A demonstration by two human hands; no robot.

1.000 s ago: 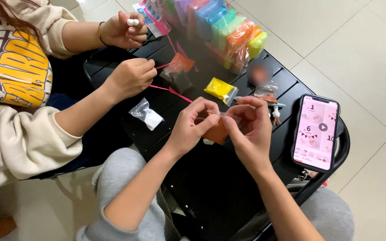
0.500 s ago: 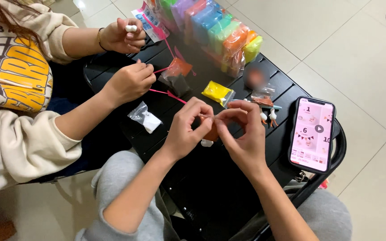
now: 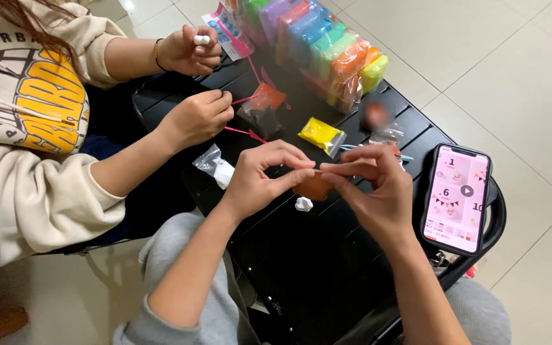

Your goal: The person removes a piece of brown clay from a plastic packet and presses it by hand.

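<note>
1. Fingertips of my left hand (image 3: 260,176) pinch shut on one end of a thin clay strand (image 3: 317,170), drawn a little further out than a moment ago.
2. Orange clay lump (image 3: 313,187) sits just under the strand, over the black table (image 3: 301,268), beside a white clay bit (image 3: 303,204).
3. My right hand (image 3: 375,185) pinches the strand's other end; it has lowered slightly, so the stretching continues.
4. Phone (image 3: 458,198) glows at far right.
</note>
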